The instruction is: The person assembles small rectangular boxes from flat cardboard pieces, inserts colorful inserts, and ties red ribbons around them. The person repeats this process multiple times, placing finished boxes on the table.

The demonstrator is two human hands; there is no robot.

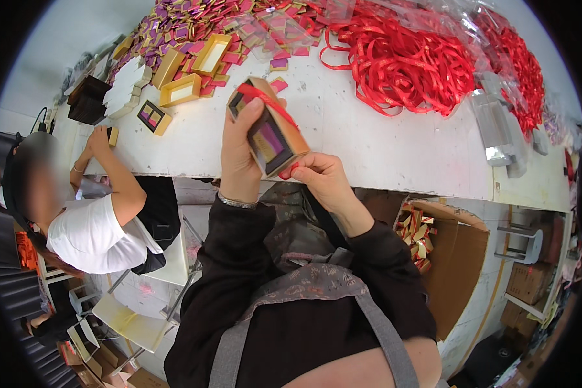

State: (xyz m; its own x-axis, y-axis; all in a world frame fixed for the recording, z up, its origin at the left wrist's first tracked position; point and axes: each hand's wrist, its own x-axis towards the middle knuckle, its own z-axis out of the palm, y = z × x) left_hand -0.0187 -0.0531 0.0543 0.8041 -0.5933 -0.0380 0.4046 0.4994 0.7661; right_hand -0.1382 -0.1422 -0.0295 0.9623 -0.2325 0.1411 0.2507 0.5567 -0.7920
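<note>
Tilted above the table's near edge is a small gold gift box (pixel 269 139) with a dark inner frame and purple and gold pieces showing in its open face. My left hand (pixel 240 152) grips it from the left, thumb pressing a red ribbon (pixel 275 107) that runs over the box. At the box's lower end my right hand (pixel 323 184) pinches the red ribbon between thumb and fingers. Whether the ribbon is tied there is hidden by the fingers.
A heap of red ribbons (pixel 401 64) lies right on the white table (pixel 368 152). Purple and pink pieces (pixel 187 26) pile up behind empty gold boxes (pixel 181 90). Clear plastic boxes (pixel 491 126) stand at right. A carton (pixel 456 258) below holds several gold boxes. A co-worker (pixel 90 226) works at left.
</note>
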